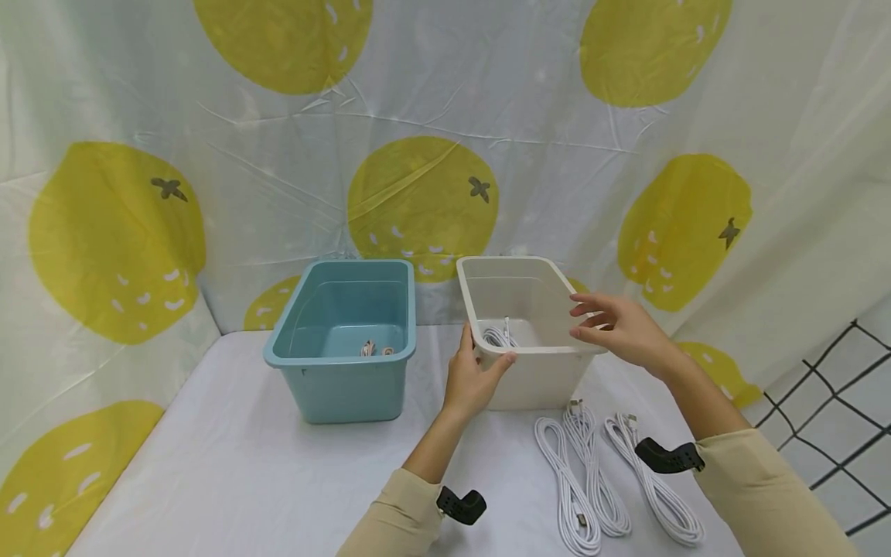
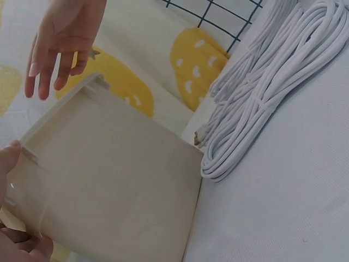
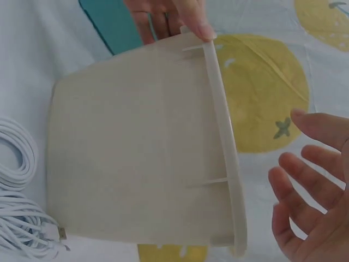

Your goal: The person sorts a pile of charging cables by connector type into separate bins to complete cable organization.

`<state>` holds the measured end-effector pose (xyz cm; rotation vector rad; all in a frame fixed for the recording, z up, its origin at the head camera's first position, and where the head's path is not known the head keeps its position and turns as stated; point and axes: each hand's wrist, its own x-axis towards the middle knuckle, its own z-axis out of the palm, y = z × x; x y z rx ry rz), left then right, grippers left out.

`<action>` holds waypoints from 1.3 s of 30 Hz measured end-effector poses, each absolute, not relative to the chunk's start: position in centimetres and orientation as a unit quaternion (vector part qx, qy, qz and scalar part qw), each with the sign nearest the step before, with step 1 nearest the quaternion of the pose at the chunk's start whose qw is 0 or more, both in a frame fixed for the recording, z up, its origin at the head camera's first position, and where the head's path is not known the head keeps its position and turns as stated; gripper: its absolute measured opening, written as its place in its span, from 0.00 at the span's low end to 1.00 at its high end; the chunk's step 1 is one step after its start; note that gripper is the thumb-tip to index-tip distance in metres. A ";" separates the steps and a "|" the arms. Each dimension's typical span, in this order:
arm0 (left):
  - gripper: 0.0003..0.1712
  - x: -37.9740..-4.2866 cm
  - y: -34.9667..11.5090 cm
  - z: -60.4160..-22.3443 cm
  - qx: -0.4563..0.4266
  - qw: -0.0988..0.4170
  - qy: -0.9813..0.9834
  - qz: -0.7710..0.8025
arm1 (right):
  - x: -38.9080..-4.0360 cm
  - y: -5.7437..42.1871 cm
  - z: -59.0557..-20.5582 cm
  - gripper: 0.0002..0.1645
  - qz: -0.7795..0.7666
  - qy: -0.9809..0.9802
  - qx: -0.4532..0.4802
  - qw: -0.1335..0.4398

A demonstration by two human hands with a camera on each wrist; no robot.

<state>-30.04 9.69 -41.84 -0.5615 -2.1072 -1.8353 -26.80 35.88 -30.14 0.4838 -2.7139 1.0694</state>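
A cream plastic bin (image 1: pixel 536 379) stands on the table, its wall filling much of both wrist views. My left hand (image 1: pixel 469 383) grips its near left corner, the thumb on the rim and the fingers under it along the side. Inside lies a coiled white cable (image 1: pixel 496 337) toward the left wall. My right hand (image 1: pixel 619 329) hovers by the near right corner, holding nothing. In the right wrist view the right hand's fingers (image 3: pixel 305 185) are loosely spread, apart from the rim. Three bundled white cables (image 1: pixel 654 480) lie in front of the bin.
To the left stands a blue bin (image 1: pixel 348 391) with small light-coloured bundles (image 1: pixel 367 348) in it. A lemon-print curtain (image 1: pixel 543 193) hangs behind both bins. Black wire grid (image 1: pixel 835 425) is at the right edge. White cloth (image 1: pixel 230 480) covers the table.
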 end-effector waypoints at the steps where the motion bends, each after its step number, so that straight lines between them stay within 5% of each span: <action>1: 0.48 -30.0 9.7 -41.9 -0.194 0.143 -0.732 -0.637 | -26.6 36.0 -30.3 0.38 0.359 -0.914 0.165 0.091; 21: 0.46 -30.2 9.8 -42.0 -0.200 0.151 -0.727 -0.639 | -20.9 38.6 -35.0 0.30 0.338 -0.907 0.192 0.164; 39: 0.51 -29.9 9.8 -41.9 -0.196 0.138 -0.723 -0.648 | -16.3 41.1 -42.8 0.31 0.384 -0.908 0.103 0.134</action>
